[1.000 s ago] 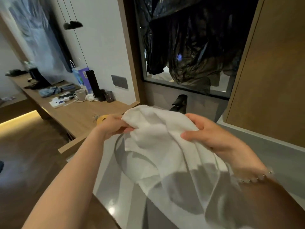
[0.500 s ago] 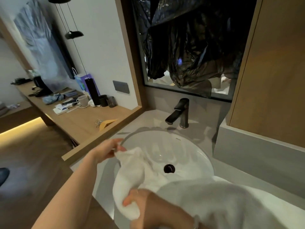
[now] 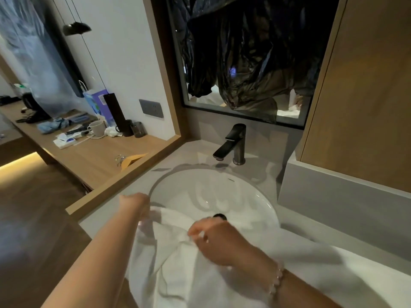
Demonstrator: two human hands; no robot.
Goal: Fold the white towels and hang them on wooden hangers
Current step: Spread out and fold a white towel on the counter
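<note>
White terry towel (image 3: 173,263), held up at chest height a second ago, now lowered; it drapes over the near rim of the round white basin (image 3: 222,196) in the grey tabletop (image 3: 189,152). Right hand (image 3: 213,243) pinches a fold; left hand (image 3: 135,205) grips a far corner, blurred. Likely spreading for the first fold. Pale wooden hanger (image 3: 131,160) lies untouched on the long wooden tabletop (image 3: 89,156) beyond. Small basin mark (image 3: 231,180) and purple paper bag (image 3: 95,103) print unreadable.

Both arms extended low; left hand (image 3: 135,203), right hand (image 3: 213,243) curled, pinching towel (image 3: 178,274)
</note>
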